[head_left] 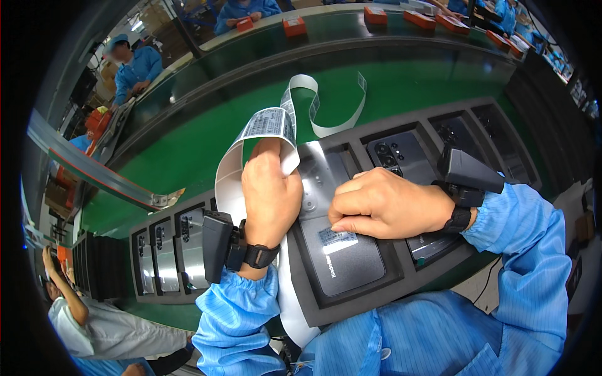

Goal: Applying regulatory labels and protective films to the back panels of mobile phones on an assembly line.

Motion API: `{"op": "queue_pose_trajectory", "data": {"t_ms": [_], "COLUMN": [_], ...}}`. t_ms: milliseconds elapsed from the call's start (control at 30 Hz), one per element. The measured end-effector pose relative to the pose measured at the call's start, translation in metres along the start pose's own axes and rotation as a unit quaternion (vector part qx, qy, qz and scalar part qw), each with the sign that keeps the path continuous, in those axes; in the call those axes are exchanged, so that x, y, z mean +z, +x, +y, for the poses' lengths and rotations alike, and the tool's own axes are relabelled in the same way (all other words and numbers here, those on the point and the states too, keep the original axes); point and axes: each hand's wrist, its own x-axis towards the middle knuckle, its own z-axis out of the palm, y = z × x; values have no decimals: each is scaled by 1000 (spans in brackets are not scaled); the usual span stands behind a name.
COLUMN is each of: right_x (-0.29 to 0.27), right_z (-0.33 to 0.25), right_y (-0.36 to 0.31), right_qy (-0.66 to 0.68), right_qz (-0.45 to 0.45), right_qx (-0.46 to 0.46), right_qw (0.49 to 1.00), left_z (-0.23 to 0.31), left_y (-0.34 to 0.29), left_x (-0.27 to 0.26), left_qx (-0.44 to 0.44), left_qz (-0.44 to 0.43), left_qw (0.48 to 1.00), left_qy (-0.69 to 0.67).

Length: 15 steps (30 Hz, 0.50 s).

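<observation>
My left hand (271, 194) is closed around a long strip of printed labels (266, 123), which loops over the fingers and curls away behind them. Low over a dark phone (351, 269) is my right hand (392, 203), its thumb and fingers pinched at the edge of a small silvery label (337, 239). That label lies against the lower part of the phone's back. The phone rests face down in a compartment of a black foam tray (312, 313), with a clear film over its upper part. Several more phones (401, 153) fill the tray's other compartments.
A second foam tray with phones (165, 266) lies to the left, beside a stack of black trays (103, 266). Beneath runs a green conveyor belt (188, 131). A curved metal rail (100, 169) reaches in from the left. Orange boxes (294, 26) and co-workers (135, 69) are farther off.
</observation>
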Motion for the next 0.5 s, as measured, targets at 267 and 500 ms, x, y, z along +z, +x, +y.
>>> {"op": "queue_pose_trajectory", "data": {"t_ms": [267,500], "right_x": [-5,-6], "right_z": [-19,-5], "right_y": [8,16], "right_qy": [-394,-360], "right_qz": [-30,39], "right_qx": [-46,-22], "right_qw": [917,932], "left_z": [1,-8], "left_y": [0,0], "left_x": [2,-5], "left_qx": [2,9], "left_qz": [10,33], "left_qw": [1000,998], "left_qy": [1,-55]}}
